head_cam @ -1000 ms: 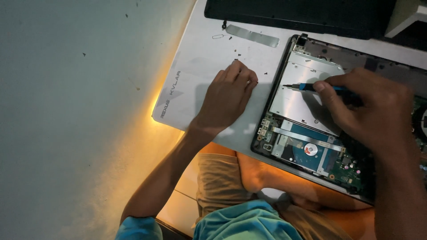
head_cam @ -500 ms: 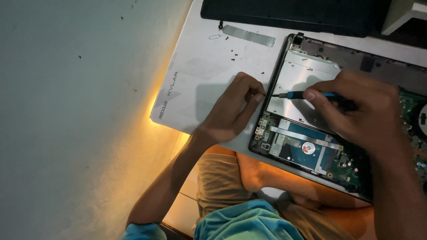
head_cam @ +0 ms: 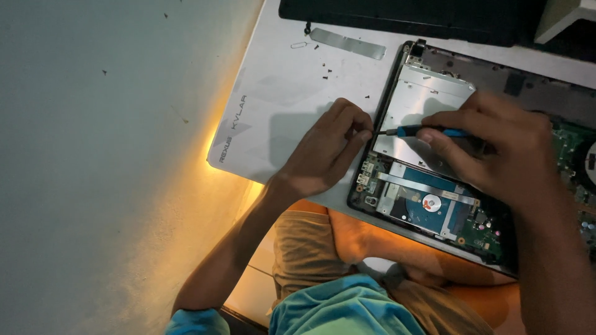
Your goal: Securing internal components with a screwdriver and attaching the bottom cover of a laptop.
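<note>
A white, flat rectangular counter (head_cam: 279,99) carries everything, its left edge lit by a warm orange glow. Along its right side lies an opened black laptop base (head_cam: 434,205), its cover off, with a silver metal drive cage (head_cam: 422,99) toward the far end, a hard drive with a blue label (head_cam: 428,208) toward the near edge and a green circuit board (head_cam: 577,155) at the right. A second dark, flat slab (head_cam: 403,15) sits along the far edge of the counter, with a thin grey metal strip (head_cam: 347,42) just in front of it. The right hand (head_cam: 490,152) is clenched around a slim blue-handled screwdriver (head_cam: 422,131), lying across the drive cage with its tip at the laptop's left rim. The left hand (head_cam: 326,152) rests on the counter beside that rim, fingers (head_cam: 357,124) curled and pinched at the screwdriver's tip. Tiny dark screws (head_cam: 326,71) lie scattered near the strip
</note>
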